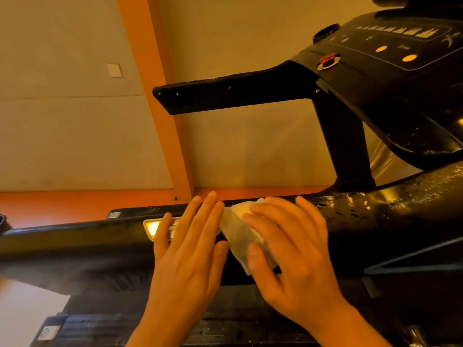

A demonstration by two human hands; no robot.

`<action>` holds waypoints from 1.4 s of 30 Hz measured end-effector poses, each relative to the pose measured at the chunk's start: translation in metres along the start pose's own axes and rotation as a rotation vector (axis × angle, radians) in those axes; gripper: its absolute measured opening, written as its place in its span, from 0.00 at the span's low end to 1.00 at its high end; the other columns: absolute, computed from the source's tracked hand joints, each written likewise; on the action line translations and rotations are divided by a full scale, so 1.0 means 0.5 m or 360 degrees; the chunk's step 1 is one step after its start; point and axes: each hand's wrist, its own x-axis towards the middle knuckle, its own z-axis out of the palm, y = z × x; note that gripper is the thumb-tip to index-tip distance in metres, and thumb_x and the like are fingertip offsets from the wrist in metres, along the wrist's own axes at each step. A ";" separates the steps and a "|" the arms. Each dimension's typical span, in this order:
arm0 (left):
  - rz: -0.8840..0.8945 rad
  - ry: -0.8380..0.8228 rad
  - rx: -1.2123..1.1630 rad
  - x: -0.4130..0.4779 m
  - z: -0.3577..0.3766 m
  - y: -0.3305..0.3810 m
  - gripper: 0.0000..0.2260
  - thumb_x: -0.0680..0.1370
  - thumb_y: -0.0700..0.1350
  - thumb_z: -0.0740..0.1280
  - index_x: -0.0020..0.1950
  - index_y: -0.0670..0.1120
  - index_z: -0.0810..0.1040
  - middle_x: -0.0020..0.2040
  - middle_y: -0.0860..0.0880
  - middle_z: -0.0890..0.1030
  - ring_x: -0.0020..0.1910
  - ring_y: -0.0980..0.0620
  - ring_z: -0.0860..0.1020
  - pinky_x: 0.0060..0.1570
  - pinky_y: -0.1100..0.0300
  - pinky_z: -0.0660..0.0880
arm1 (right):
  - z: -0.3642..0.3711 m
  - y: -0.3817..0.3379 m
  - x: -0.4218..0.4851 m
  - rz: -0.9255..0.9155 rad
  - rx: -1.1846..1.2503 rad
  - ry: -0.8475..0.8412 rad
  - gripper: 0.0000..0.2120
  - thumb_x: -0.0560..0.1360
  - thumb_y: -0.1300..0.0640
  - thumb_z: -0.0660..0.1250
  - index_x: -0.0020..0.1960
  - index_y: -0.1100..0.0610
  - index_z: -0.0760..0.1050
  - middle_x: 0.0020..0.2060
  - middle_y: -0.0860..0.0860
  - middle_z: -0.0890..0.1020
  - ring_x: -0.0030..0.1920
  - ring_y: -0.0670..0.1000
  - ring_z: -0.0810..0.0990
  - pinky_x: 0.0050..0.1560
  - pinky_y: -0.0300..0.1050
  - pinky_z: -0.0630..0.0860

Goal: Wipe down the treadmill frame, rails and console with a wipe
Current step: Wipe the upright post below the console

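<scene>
Frame [75, 246]: black, glossy and rigid; runs across the view from 9 o'clock to 3 o'clock. It should take firm pressure without giving.
Left hand [190, 249]: at 6 o'clock, lying flat on the frame with fingers straight and close together. It grips nothing and partly covers a lit badge [152, 227] at its 9 o'clock.
Wipe [238, 236]: pale, thin, limp and folded; it lies on the frame between the hands. Probably light and damp, and likely to bunch or slide on the gloss. Best worked under a flat palm rather than pinched at an edge.
Right hand [293, 246]: at the wipe's 3 o'clock, fingers spread and laid over it, thumb on its near edge. It presses down rather than clamping.
Droplets [363, 204]: specks on the frame at 3 o'clock.
Rail [225, 96]: stiff black bar at 12 o'clock.
Cup holder [325, 32]: round recess at 1 o'clock; contents cannot be told.
Console [400, 51]: at 2 o'clock, with a red button [328, 60]. Wipe lightly there.
</scene>
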 end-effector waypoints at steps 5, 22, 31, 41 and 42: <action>-0.0054 0.0031 0.0158 -0.007 -0.008 -0.048 0.23 0.86 0.53 0.51 0.75 0.47 0.73 0.76 0.49 0.70 0.77 0.50 0.65 0.75 0.42 0.56 | 0.047 -0.035 0.022 -0.0067 -0.0196 -0.0273 0.19 0.83 0.51 0.60 0.70 0.56 0.77 0.68 0.50 0.79 0.71 0.50 0.74 0.74 0.52 0.69; 0.0087 0.0179 0.0293 -0.028 0.018 -0.063 0.22 0.86 0.54 0.48 0.77 0.49 0.66 0.77 0.49 0.68 0.75 0.46 0.66 0.71 0.39 0.59 | 0.024 0.026 -0.024 0.0048 -0.0678 -0.0157 0.23 0.87 0.49 0.50 0.77 0.58 0.67 0.72 0.56 0.75 0.75 0.56 0.68 0.77 0.52 0.59; 0.0062 0.0244 0.0313 -0.027 0.020 -0.061 0.21 0.87 0.55 0.48 0.76 0.50 0.68 0.75 0.49 0.71 0.73 0.44 0.69 0.70 0.38 0.60 | 0.000 0.057 -0.032 0.0071 -0.0707 -0.0247 0.24 0.87 0.47 0.48 0.78 0.56 0.63 0.73 0.55 0.73 0.77 0.55 0.66 0.78 0.48 0.55; 0.0082 0.0236 0.0399 -0.024 0.019 -0.039 0.20 0.86 0.57 0.49 0.76 0.54 0.68 0.73 0.45 0.75 0.70 0.37 0.70 0.67 0.31 0.60 | -0.038 0.070 -0.029 0.0181 -0.0869 -0.0326 0.25 0.87 0.46 0.45 0.76 0.57 0.68 0.72 0.55 0.75 0.76 0.56 0.66 0.81 0.54 0.39; 0.0077 0.0244 0.0392 -0.024 0.019 -0.038 0.20 0.86 0.56 0.50 0.76 0.54 0.68 0.73 0.45 0.75 0.70 0.37 0.70 0.67 0.31 0.60 | -0.051 0.082 -0.031 0.0193 -0.0901 -0.0332 0.26 0.87 0.47 0.45 0.76 0.57 0.69 0.72 0.55 0.75 0.76 0.56 0.66 0.81 0.54 0.38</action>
